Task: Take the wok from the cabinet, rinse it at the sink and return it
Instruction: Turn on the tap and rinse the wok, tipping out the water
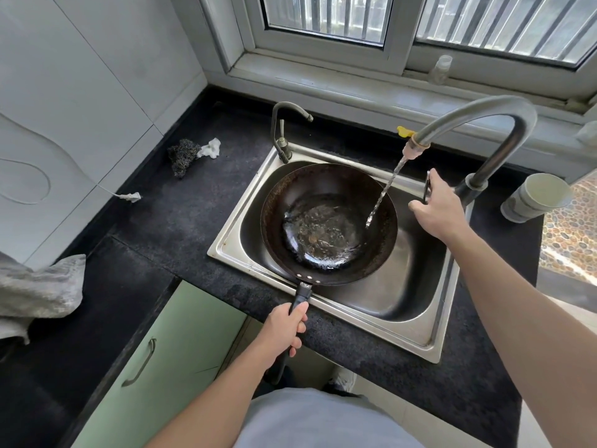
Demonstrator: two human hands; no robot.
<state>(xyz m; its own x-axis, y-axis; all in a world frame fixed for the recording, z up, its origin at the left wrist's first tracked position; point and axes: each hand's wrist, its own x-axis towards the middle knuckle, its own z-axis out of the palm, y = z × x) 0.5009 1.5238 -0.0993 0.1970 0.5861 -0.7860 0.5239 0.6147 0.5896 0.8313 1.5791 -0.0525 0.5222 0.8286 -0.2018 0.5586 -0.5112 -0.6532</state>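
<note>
The wok point(329, 221) is gripped at its handle by the left hand point(286, 328); the tap lever point(427, 185) seems pinched by the right hand point(436, 210). Held by 1 hand, the water-laden wok could be tipped.

Dark wet wok point(328, 223) tilted over sink point(416, 286)

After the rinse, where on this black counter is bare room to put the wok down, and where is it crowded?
The widest bare patch of counter lies left of the sink, bordered by the scrubber behind and the plug and grey cloth to the left. Right of the sink is crowded: the large faucet, the paper cups, the right hand.
</note>
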